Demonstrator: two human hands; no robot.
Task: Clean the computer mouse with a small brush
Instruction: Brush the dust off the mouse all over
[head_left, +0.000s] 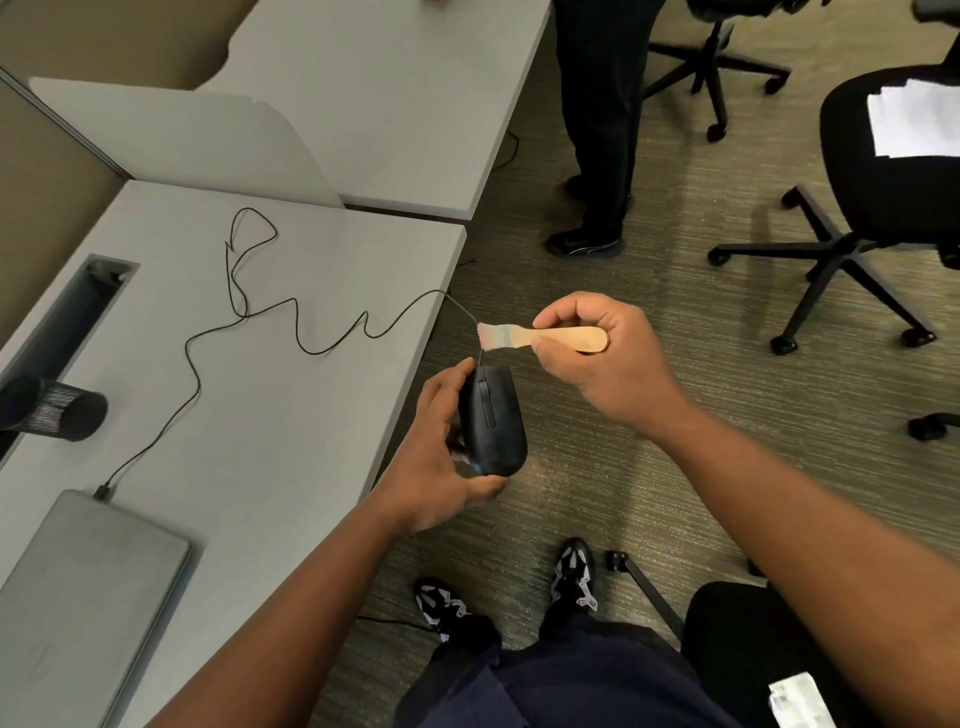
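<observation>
Beyond the desk (291, 395) edge, over carpet, my left hand (434, 457) grips the black mouse (493, 421), its cable (291, 322) trailing to the closed laptop (78, 587); my right hand (597, 358) pinches the wooden brush (540, 336), bristles just above the mouse; a mesh cup (62, 405) lies tipped, contents unclear

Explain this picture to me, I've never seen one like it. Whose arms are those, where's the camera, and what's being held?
The camera sits on a person's head, looking down, so the arms are their own. Their left hand has a grip on a black computer mouse. Their right hand holds a small wooden-handled brush, its bristles just above the mouse. The mouse's cable trails across the grey desk to a closed laptop. A black mesh cup lies there too.
</observation>
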